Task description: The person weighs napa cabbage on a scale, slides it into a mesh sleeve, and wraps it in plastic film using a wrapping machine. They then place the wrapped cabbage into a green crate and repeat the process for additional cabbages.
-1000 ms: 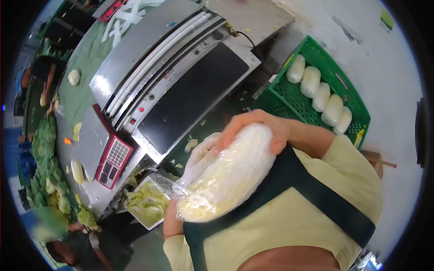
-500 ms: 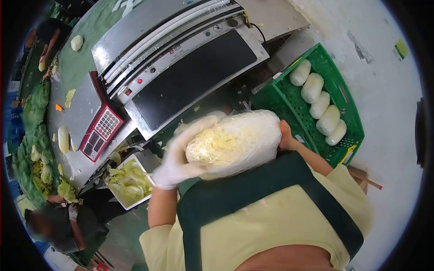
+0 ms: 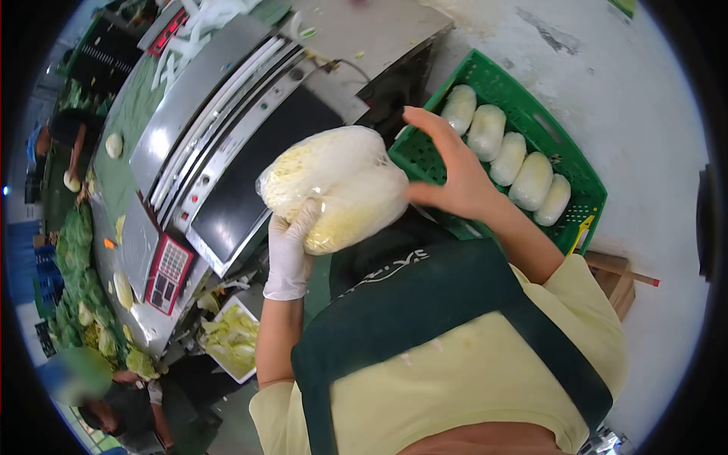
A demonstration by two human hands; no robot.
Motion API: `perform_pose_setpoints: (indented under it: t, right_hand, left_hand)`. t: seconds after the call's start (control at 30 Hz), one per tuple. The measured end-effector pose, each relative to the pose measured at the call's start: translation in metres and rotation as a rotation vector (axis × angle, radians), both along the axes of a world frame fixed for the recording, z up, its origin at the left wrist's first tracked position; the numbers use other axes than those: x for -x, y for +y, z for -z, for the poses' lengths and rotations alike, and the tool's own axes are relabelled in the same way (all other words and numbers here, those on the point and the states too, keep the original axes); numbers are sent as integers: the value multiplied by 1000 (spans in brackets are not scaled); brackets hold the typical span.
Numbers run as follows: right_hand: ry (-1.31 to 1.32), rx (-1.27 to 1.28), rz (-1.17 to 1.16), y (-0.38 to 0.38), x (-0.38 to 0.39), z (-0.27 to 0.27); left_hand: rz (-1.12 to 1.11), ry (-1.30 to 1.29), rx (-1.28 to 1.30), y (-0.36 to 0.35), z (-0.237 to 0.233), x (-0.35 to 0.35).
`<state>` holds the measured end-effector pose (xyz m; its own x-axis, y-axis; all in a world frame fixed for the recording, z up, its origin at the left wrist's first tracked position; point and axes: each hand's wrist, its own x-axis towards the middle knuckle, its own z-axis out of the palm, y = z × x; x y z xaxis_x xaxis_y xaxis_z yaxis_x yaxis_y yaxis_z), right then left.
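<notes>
Two plastic-wrapped napa cabbages (image 3: 341, 182), pressed side by side, are up in front of the apron. My left hand (image 3: 292, 250), in a white glove, grips them from the lower left. Bare and with its fingers spread, my right hand (image 3: 459, 171) is just beside their right end; whether a fingertip touches them I cannot tell. Behind the cabbages is the black plate of the wrapping machine (image 3: 254, 171). To the right, a green crate (image 3: 557, 140) holds a row of several wrapped cabbages (image 3: 531, 180).
A red scale (image 3: 168, 273) stands left of the machine, above a white box of leaves (image 3: 231, 337). Loose cabbages (image 3: 76, 258) line the far-left table. One co-worker (image 3: 129, 409) is at lower left, another (image 3: 72, 136) at upper left. A wooden box (image 3: 610, 277) is behind the crate.
The cabbages have turned and moved up and left, so two now show. My right hand has come off their right end and opened. The view has shifted, bringing the crate nearer the middle.
</notes>
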<state>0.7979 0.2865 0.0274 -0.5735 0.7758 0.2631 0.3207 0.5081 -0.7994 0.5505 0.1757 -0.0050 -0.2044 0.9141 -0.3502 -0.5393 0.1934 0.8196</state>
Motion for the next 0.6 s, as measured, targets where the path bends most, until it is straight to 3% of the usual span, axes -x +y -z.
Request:
perform_pose_setpoints:
  t: [0.03,0.13,0.27,0.6]
  right_hand:
    - [-76,-207,-101,5,-13,-9]
    - [-317,-352,-278,-6,-27,-15]
    - [-283,-489,-87,3,-52,1]
    - [-206,-640,106,5,-85,27]
  left_hand:
    - [13,29,-28,10,-4,-10]
    - [82,137,-65,34,-15,-38]
    - [113,142,-136,49,-16,-72]
    - [196,211,-196,72,-25,-103]
